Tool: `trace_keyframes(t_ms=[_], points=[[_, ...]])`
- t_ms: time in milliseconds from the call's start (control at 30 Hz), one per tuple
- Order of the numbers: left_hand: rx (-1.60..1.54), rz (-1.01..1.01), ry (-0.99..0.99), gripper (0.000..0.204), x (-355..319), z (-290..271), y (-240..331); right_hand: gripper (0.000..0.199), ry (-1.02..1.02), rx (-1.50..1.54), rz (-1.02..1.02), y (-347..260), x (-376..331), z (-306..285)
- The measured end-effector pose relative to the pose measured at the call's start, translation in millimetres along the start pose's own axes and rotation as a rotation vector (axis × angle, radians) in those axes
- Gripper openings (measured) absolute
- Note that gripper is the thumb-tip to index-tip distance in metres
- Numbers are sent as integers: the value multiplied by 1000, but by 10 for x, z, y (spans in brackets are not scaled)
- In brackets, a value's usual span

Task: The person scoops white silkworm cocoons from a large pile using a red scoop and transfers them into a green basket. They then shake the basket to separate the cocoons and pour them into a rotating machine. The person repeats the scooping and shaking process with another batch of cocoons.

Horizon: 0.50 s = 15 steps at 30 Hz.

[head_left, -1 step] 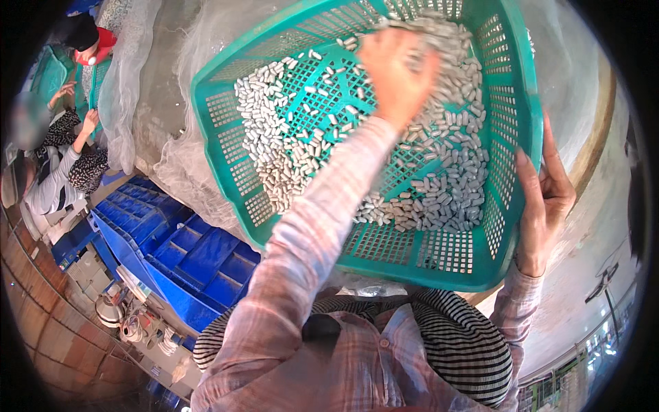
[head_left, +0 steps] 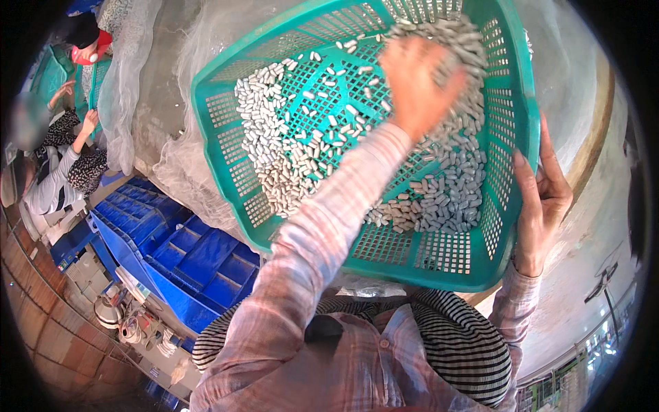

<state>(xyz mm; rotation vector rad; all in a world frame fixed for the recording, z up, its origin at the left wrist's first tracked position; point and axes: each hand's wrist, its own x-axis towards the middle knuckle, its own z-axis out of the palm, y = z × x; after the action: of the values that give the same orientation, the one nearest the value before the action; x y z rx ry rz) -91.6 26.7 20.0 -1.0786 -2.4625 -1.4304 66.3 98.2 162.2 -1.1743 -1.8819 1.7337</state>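
A green plastic basket (head_left: 500,264) with lattice sides and floor takes up the middle of the view. Inside are many small, pale grey-white, capsule-shaped pieces (head_left: 264,130), heaped along the left, right and near sides and scattered in between. My left hand (head_left: 420,86) reaches into the far right part, palm down on the pieces. Its fingers are blurred, but the thumb stands apart from them. At the basket's right side my right hand (head_left: 542,199) grips the wall near the rim, thumb towards the inside.
Blue plastic crates (head_left: 185,264) stand at the lower left. Translucent sheeting (head_left: 185,158) lies beyond the basket. At the upper left another person's hands (head_left: 90,122) are at a green basket (head_left: 103,72). A pale round surface (head_left: 583,275) is to the right.
My left hand has swept a little to the right and nearer, pushing pieces toward the basket's right wall. More lattice floor shows behind it. My right hand keeps its hold.
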Motion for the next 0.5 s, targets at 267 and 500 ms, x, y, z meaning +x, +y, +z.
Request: trace_keyframes(t_ms=[267, 500], points=[[64, 479, -885, 45, -1552, -1191, -202, 50, 19, 56, -4, 50, 25, -25], [550, -82, -421, 67, -698, -1055, -879, 50, -11, 136, -1, -3, 67, 39]])
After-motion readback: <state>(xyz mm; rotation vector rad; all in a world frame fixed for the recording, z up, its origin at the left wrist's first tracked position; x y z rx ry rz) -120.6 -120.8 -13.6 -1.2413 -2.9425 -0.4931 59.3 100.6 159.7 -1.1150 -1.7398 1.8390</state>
